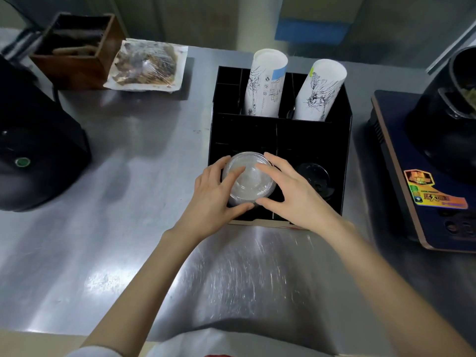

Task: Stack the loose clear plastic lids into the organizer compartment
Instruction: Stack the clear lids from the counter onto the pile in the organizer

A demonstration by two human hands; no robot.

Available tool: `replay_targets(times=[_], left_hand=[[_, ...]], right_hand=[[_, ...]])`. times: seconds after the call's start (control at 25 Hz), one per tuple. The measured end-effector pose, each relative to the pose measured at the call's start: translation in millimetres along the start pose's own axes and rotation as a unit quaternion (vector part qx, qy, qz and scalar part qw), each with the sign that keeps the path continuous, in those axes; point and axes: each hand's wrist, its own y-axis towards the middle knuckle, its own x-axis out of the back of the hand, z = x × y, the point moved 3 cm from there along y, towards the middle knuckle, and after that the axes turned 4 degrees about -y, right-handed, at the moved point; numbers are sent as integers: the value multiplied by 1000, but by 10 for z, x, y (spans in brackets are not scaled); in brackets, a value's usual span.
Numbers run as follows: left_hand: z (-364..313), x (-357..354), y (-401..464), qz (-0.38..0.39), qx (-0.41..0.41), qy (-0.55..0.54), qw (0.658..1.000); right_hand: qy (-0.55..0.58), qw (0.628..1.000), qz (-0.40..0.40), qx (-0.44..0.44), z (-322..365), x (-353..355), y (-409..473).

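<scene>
Steel fills most of your view: a brushed stainless countertop [144, 140] with scuffed glare at lower centre, and a grey wall with a blue patch [313, 30] along the top edge. Just right of centre stands one black organizer [345, 150] split into compartments. Its two rear slots each hold one sleeve of white paper cups [266, 83] printed with black line drawings; the small marks on them are too fine to read. In the front left compartment sits the stack of clear plastic lids [248, 180], how many you cannot tell, and the front right one holds black lids [315, 176]. Your left hand [215, 194] and right hand [293, 191] both cup the clear stack, fingers spread over its top and thumbs pressed under its near edge. At upper left sit one brown wooden box [77, 52] and one plastic-wrapped tray [146, 65]. A black appliance with a green button [38, 155] is at far left. At right, an induction cooker [401, 181] carries a dark pot [448, 124] and a colourful sticker [427, 189] with unreadable writing.
</scene>
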Motion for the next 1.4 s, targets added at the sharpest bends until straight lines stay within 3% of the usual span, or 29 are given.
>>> replay_targets(times=[0.6,1.0,1.4], left_hand=[[29,-17,-42,-23,26,16,999],[0,-73,-3,2,50,4,999],[24,-80,1,1,34,13,999]], right_hand=[[-15,1000,-20,-18,-34,-67,-18],[-12,999,-28,-30,-105,-103,-71],[-20,998,-51,-42,-69,-116,-97]])
